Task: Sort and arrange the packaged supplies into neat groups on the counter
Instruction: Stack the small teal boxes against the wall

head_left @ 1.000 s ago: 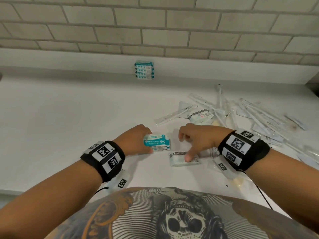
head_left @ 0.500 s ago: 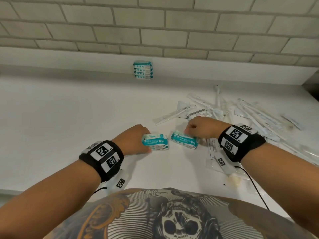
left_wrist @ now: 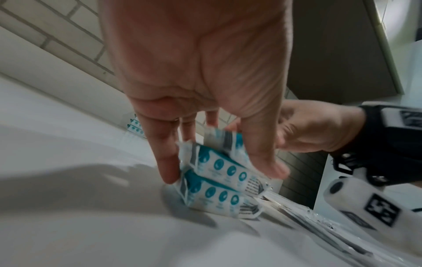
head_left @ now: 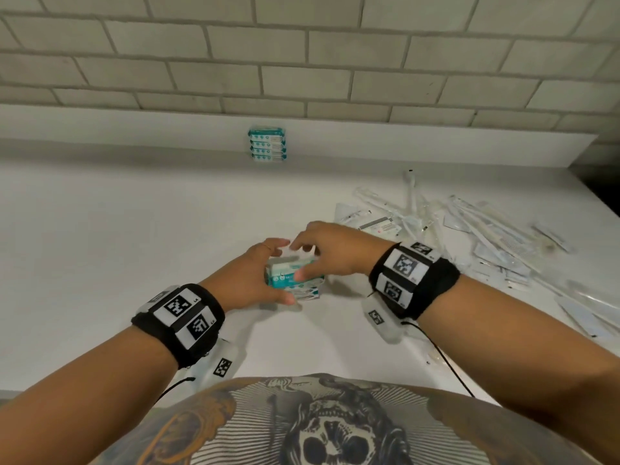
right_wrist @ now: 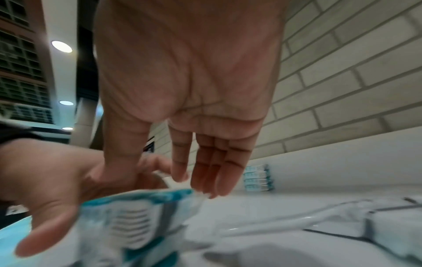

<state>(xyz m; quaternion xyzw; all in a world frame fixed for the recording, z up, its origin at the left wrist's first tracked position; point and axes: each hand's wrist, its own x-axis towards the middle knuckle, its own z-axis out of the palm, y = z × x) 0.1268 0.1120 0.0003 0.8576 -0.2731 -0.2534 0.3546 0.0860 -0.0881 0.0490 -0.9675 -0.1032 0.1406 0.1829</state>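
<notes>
Crinkly teal-and-white wipe packs (head_left: 292, 278) stacked mid-counter (head_left: 100, 236), pinched between left hand (head_left: 250, 280) thumb and fingers, right hand (head_left: 330, 251) thumb pressing the front. Four more stacked by the brick wall (head_left: 267, 144). Loose clear sleeves (head_left: 469, 236) heaped right.

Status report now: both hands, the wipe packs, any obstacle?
Left hand grips small stack of wipe packs. Right hand pinches top pack. Loose clear packets lie right, apart from the stack.

Place: a clinic-like supply counter, exact kind unclear.
Surface: smooth white counter (head_left: 134, 229).
Wall: pale grey brick-tiled wall (head_left: 302, 62).
Stock: clear sealed sterile-looking packets (head_left: 486, 236).
</notes>
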